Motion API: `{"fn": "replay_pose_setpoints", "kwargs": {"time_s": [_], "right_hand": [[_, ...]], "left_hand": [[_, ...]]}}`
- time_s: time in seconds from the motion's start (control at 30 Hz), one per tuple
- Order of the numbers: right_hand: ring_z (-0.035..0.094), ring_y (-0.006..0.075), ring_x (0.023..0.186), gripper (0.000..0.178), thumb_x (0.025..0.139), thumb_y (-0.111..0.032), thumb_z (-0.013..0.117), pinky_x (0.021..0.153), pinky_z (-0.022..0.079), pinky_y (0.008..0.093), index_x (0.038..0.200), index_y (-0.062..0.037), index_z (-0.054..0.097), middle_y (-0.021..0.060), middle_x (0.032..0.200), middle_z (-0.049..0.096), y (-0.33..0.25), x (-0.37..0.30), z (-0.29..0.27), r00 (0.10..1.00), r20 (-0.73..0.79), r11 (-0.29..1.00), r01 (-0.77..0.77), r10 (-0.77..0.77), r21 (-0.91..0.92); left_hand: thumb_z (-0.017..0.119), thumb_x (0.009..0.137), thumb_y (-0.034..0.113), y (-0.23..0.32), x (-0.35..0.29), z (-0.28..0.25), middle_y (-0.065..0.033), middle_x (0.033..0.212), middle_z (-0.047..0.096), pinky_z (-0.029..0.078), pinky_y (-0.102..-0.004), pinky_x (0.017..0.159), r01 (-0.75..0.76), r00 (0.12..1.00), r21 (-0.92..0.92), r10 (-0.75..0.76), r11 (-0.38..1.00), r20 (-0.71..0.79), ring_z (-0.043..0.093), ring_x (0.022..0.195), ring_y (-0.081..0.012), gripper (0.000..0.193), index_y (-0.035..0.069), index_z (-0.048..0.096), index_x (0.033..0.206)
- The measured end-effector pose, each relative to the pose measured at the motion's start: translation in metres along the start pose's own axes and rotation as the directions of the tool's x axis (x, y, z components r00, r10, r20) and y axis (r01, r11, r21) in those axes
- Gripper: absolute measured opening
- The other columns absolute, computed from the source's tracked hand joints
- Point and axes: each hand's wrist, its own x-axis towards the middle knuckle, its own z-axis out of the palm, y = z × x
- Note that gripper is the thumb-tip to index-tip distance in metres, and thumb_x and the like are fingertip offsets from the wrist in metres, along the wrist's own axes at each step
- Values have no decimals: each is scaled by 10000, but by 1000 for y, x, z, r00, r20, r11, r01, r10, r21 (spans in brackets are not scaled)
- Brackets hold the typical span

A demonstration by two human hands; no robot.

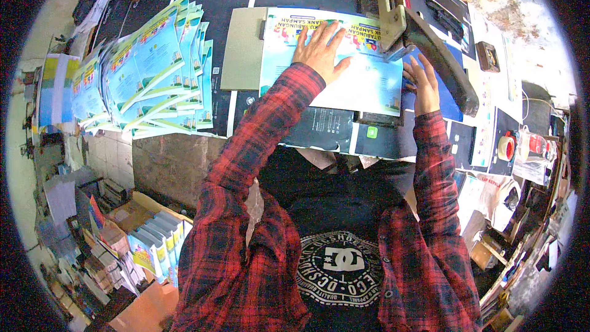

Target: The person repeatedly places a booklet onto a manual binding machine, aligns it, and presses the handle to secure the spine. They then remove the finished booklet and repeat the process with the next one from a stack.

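A light-blue printed sheet [362,83] with colourful pictures lies on the worktable, its left part over a grey board [241,55]. My left hand [321,52] rests flat on the sheet with its fingers spread, holding nothing. Beside the sheet's right edge is my right hand [423,85], its fingers stretched and apart; whether they touch the edge I cannot tell. Just above those fingertips stands a metal machine [393,27] with a long dark arm [445,64] slanting down past my right hand.
Fanned piles of similar blue printed sheets [150,67] lie on the table's left side. A cardboard box [138,209] with blue-and-yellow booklets [157,243] stands low at the left. A tape roll [506,147] and a small dark block [487,56] sit at the right.
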Motion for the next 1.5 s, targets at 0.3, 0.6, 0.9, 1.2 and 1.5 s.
{"fn": "replay_pose_setpoints", "kwargs": {"time_s": [0.3, 0.6, 0.9, 1.2, 1.5], "right_hand": [[677, 302, 958, 576, 958, -496, 515, 817, 518, 421, 1332, -58, 502, 211, 1089, 663, -171, -6, -17, 831, -20, 829, 551, -555, -96], [304, 395, 1402, 880, 846, -562, 621, 1091, 305, 529, 1513, -96, 286, 235, 1506, 324, -48, -61, 44, 707, 343, 95, 501, -619, -860], [496, 287, 1267, 647, 941, -468, 527, 1010, 417, 427, 1451, -93, 393, 185, 1416, 481, -147, -37, 9, 921, 291, 963, 271, -258, -4], [597, 239, 1098, 590, 923, -417, 630, 930, 472, 361, 1350, -26, 516, 200, 1246, 608, 68, 36, -26, 908, 68, 780, 392, -414, -488], [565, 303, 1191, 722, 916, -255, 660, 958, 462, 392, 1511, -99, 283, 214, 1332, 560, 19, -100, -118, 920, -204, 851, 201, -334, -484]], "left_hand": [[534, 897, 561, 5, 8, 2, -105, 1511, 380, 197, -584, 1138, -8, 1000, -19, 8, 1000, -5, 331, 1412, -291, 705, 114, 421, 1432], [556, 885, 566, 7, 6, 0, -112, 1471, 428, 187, -574, 1139, -42, 997, -58, 38, 997, -66, 361, 1388, -294, 688, 103, 476, 1387], [695, 841, 411, -23, 7, -3, -170, 1356, 534, 358, -489, 1058, 56, 992, -601, -113, 798, -58, 475, 1284, -302, 561, 35, 589, 1243], [760, 796, 358, -51, -78, -47, -180, 936, 661, 481, -438, 872, 622, 729, -104, -623, 776, -283, 624, 916, -345, 470, -8, 654, 1073], [677, 879, 327, -186, -101, -166, -100, 948, 701, 515, -324, 773, 478, 810, -381, -565, 791, -158, 650, 864, -187, 315, 58, 683, 1042]]}}
